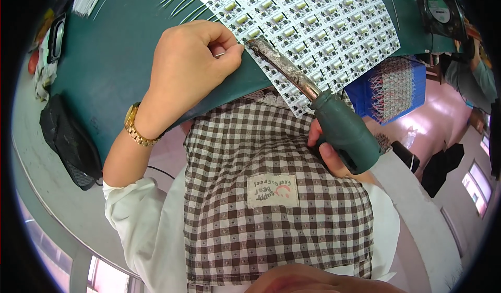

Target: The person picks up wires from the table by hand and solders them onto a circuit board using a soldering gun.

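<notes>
A white panel of many small circuit boards [334, 37] lies on the green tabletop, and each small board carries a yellowish cylindrical part. Just left of the panel's edge, my left hand [195, 66] is closed in a pinch on a thin pale wire [220, 54]. My right hand [331, 154] is wrapped round the dark green handle of a soldering iron [347, 128], which hides part of the fingers. The iron's scorched metal shaft points up and left. Its tip is at the panel's edge, close to my left fingertips; whether it touches the board I cannot tell.
Several wires [180, 3] stick out from the panel's upper left edge. A bundle of white wires [86, 1] lies at the far left. On the right stand a blue bin [360, 92] of wired pieces and a black fan [441, 11]. A black bag [68, 141] is at left.
</notes>
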`<act>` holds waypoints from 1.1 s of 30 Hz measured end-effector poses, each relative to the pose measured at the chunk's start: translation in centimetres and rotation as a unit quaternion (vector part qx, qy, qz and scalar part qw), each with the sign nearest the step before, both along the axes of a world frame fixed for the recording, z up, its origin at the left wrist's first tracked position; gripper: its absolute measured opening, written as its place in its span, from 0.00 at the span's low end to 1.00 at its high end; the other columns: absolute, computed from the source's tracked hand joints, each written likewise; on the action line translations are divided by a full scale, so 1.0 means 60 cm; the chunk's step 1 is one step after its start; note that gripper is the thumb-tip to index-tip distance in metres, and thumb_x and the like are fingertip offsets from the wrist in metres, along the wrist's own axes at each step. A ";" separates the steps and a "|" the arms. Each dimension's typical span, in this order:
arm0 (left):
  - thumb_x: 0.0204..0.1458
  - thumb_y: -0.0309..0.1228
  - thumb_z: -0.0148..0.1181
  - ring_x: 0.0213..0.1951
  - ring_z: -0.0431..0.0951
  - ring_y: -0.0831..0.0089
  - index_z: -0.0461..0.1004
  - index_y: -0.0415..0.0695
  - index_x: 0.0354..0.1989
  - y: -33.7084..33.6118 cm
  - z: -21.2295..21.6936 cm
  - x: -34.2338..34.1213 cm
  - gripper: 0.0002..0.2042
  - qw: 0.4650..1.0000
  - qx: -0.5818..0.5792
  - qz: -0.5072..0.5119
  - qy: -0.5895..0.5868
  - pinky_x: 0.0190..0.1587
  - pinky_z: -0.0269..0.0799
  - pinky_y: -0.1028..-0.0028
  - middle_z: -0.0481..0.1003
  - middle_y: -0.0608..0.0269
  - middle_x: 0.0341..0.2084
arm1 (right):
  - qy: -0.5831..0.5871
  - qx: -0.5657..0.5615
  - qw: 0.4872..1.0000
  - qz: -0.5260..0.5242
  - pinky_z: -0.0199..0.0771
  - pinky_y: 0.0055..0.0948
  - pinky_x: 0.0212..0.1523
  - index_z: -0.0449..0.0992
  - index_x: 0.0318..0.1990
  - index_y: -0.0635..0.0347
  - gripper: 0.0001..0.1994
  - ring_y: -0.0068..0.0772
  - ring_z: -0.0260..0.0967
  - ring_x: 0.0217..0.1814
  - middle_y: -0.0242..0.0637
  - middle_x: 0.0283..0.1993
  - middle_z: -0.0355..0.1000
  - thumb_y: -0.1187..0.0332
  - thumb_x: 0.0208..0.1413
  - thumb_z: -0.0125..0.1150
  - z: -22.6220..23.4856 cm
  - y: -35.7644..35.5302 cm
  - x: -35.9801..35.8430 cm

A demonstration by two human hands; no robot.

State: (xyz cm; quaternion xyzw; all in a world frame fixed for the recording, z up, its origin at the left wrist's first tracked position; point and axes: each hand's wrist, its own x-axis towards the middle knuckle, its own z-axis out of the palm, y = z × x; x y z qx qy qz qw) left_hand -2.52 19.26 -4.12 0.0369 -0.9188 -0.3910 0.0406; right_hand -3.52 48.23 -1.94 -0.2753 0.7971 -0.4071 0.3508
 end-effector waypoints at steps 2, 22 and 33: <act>0.43 0.25 0.64 0.20 0.68 0.83 0.75 0.36 0.23 0.002 0.000 0.001 0.05 1.000 -0.005 0.004 0.002 0.25 0.66 0.82 0.73 0.67 0.18 | 0.057 -0.049 0.997 0.018 0.71 0.22 0.42 0.71 0.46 0.65 0.20 0.30 0.71 0.42 0.38 0.43 0.71 0.74 0.41 0.62 -0.024 0.008 0.005; 0.43 0.28 0.64 0.18 0.70 0.78 0.73 0.40 0.21 -0.016 -0.004 0.003 0.07 0.998 -0.035 -0.011 0.041 0.23 0.66 0.77 0.72 0.64 0.17 | -0.146 -0.164 0.974 -0.052 0.66 0.32 0.46 0.60 0.57 0.64 0.24 0.31 0.65 0.42 0.40 0.40 0.66 0.61 0.57 0.58 -0.010 -0.013 0.013; 0.49 0.38 0.62 0.39 0.75 0.59 0.78 0.44 0.33 -0.270 -0.018 -0.026 0.11 0.897 -0.295 0.318 0.082 0.41 0.70 0.64 0.74 0.57 0.34 | -0.101 -0.294 0.937 -0.159 0.68 0.30 0.38 0.61 0.57 0.61 0.27 0.28 0.63 0.34 0.37 0.35 0.64 0.55 0.55 0.60 -0.093 0.007 0.048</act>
